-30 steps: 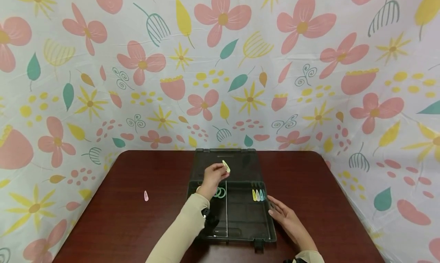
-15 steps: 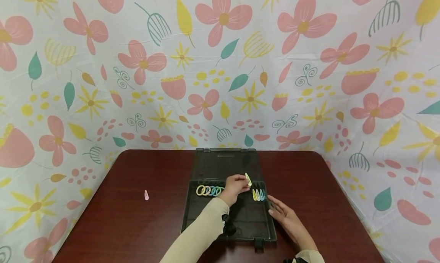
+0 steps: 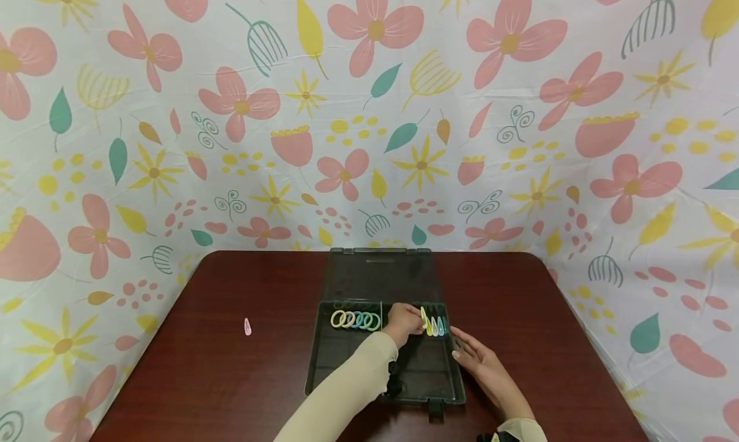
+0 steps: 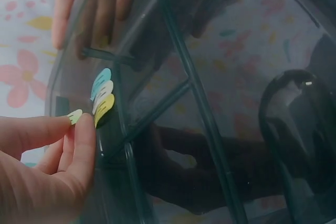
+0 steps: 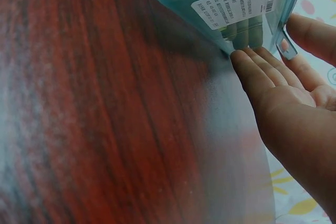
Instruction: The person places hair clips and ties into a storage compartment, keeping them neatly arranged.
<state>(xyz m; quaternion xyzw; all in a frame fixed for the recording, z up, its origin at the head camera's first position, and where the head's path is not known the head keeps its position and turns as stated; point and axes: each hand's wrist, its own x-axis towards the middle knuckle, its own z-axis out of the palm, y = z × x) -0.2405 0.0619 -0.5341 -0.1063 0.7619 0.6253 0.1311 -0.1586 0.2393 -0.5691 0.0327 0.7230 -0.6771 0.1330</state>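
My left hand (image 3: 401, 324) pinches a pale green snap hair clip (image 4: 75, 116) between thumb and fingers, over the right side of a dark see-through divided box (image 3: 418, 387). Right beside that clip lies a row of hair clips in the box: a yellow clip (image 4: 105, 107), a white clip (image 4: 103, 96) and blue (image 4: 101, 83). Fingers straight, my right hand (image 3: 487, 371) rests against the box's right outer side; in the right wrist view its fingertips meet the wall below a white label (image 5: 236, 3).
The box lid (image 3: 381, 275) lies open toward the back. Several pastel hair ties (image 3: 355, 320) overlap in a row in the left compartment. A pink hair clip (image 3: 247, 326) lies on the brown table (image 3: 190, 365) at left. Behind stands a flowered cloth (image 3: 369, 108).
My left hand has moved right and down with the pale green clip, from above the hair ties to the row of clips. The right hand has stayed at the box's side.
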